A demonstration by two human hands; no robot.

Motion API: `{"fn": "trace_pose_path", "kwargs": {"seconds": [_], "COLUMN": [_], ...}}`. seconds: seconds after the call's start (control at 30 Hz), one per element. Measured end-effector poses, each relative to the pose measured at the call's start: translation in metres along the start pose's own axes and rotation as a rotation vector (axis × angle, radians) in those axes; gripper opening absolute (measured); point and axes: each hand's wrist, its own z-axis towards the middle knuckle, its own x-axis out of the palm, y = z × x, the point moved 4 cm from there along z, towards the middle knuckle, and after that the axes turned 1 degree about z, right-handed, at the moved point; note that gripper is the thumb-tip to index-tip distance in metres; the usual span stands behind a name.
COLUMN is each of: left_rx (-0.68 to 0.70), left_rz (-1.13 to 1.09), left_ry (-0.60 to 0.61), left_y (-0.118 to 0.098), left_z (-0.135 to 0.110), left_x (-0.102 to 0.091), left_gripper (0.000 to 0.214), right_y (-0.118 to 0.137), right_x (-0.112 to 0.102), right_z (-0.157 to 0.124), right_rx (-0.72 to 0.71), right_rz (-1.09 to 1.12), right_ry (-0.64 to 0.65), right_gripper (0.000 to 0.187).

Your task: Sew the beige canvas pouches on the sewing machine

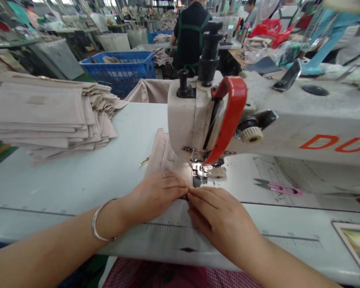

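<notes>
A beige fabric piece (159, 154) lies on the sewing machine's bed, its right edge under the presser foot (198, 170). My left hand (156, 194), with a ring and a bracelet, rests over the near part of this fabric, fingertips closed at its near right corner. Fingers pressed together, my right hand (219, 218) pinches at that same corner, its fingertips touching those of the left. Both hands sit just in front of the needle area, and they hide the fabric's near edge. A small gold-coloured metal piece (144, 161) is beside the fabric's left edge.
The white sewing machine (186, 120) with a red guard (232, 116) rises ahead. Pink-handled thread snips (283, 189) lie right on the bed. A stack of beige fabric pieces (36, 116) stands left. Behind are a blue basket (123, 66) and a person in dark clothes (193, 34).
</notes>
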Motion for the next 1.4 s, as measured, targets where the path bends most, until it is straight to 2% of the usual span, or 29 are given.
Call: {"fn": "trace_pose_path", "kwargs": {"seconds": [0.23,0.53,0.67,0.8,0.97,1.1,1.27,1.4], "left_rx": [-0.006,-0.097,-0.148,-0.214,-0.218,-0.267,-0.4,-0.409], "left_rz": [0.026,0.048,0.107,0.118,0.101,0.08,-0.019,-0.14], "left_ry": [-0.007,-0.02,-0.046,0.0,0.005,0.037,0.137,0.1], "left_y": [0.02,0.054,0.062,0.065,0.069,0.06,0.026,0.011], "left_z": [0.007,0.017,0.02,0.018,0.017,0.021,0.021,0.018], "left_x": [0.004,0.009,0.009,0.013,0.015,0.008,0.0,0.002], "left_gripper": [0.03,0.026,0.023,0.024,0.025,0.024,0.022,0.025], "right_y": [-0.014,-0.025,-0.026,-0.027,-0.028,-0.029,-0.03,-0.03], "right_x": [0.003,0.011,0.012,0.012,0.012,0.01,0.005,0.003], "right_z": [0.013,0.012,0.012,0.014,0.015,0.016,0.013,0.01], "right_rx": [-0.019,-0.038,-0.037,-0.022,-0.007,0.004,0.036,0.023], "right_rz": [-0.075,-0.101,-0.07,-0.05,-0.043,-0.019,0.045,0.042], "right_ry": [0.036,-0.039,-0.056,-0.055,-0.036,-0.028,-0.024,-0.011], "right_gripper": [0.028,0.025,0.024,0.023,0.023,0.023,0.023,0.024]}}
